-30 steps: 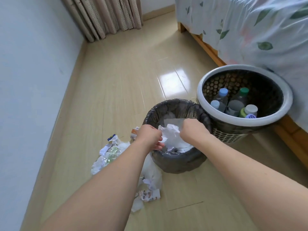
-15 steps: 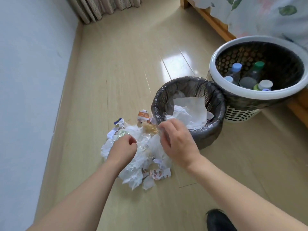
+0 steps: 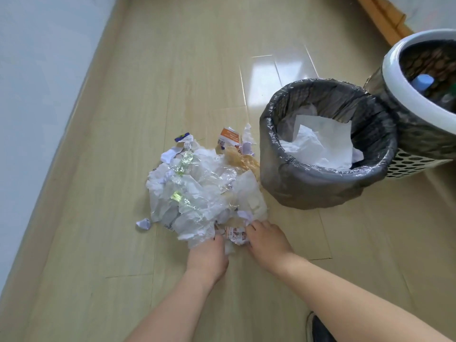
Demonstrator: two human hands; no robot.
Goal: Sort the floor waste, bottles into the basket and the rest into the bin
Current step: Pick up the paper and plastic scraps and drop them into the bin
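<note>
Waste lies heaped on the floor just ahead of both hands: crumpled white paper, clear plastic film with yellow-green print, a tan wrapper and some printed scraps. A small paper ball sits apart, off to the left of the left hand.

That hand reaches into the near edge of the heap, its fingers curled under a fold of plastic film; whether they actually grip it cannot be told. The right hand is just beside it, fingers bent down onto a printed scrap at the heap's edge, and again a firm grasp cannot be confirmed.

Ahead and to the right of the right hand stands the bin, lined with a dark bag and holding white paper. Touching the bin's far right side is the basket, white-rimmed with a perforated wall, cut off by the frame; a blue bottle cap shows inside. Behind the right forearm, at the bottom edge, a dark shoe is partly visible.
</note>
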